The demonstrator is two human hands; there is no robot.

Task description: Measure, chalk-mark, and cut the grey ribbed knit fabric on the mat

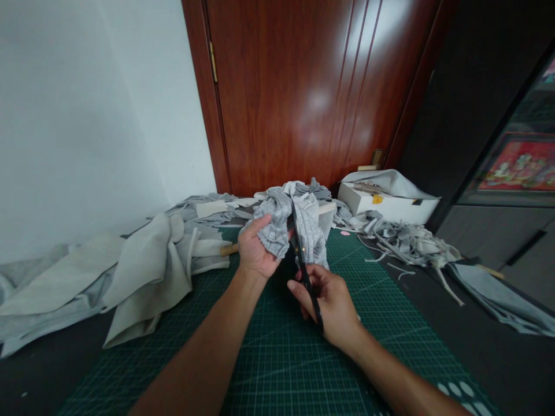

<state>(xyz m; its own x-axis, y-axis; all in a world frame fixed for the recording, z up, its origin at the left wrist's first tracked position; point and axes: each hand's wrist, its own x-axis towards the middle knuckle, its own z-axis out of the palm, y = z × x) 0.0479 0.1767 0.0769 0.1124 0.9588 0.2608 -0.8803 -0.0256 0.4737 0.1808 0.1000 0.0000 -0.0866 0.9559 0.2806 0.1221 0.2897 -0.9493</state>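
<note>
The left hand [255, 251] holds a bunched piece of grey cloth [286, 222] up above the green mat [277, 352], its fingers closed around the left side of the bundle with the thumb on top. The right hand [332, 306] grips black scissors [303, 260], fingers shut through the handles, and the blades run up into the middle of the cloth, between its two hanging folds. How far the blades stand apart is hard to tell, since the cloth hides most of them.

The mat lies on a dark counter [433, 300]. To the left sits a heap of pale offcuts [143, 271]; to the right a tangle of grey strips [407, 237] and a white box [390, 205], with a red-brown door [312, 92] behind.

The main risk, as I judge it, is to the left hand: its thumb and fingertips sit just beside the blade line, and the cloth is crumpled (so the layers beneath cannot be seen). A cut that runs on could catch a hidden fold, or skin tucked behind one. The bundle is also held in the air rather than flat on the mat, so it may twist or slip as the blades close, sending the cut off course or leaving a ragged edge. Thick gathered layers could jam the scissors too.
</note>
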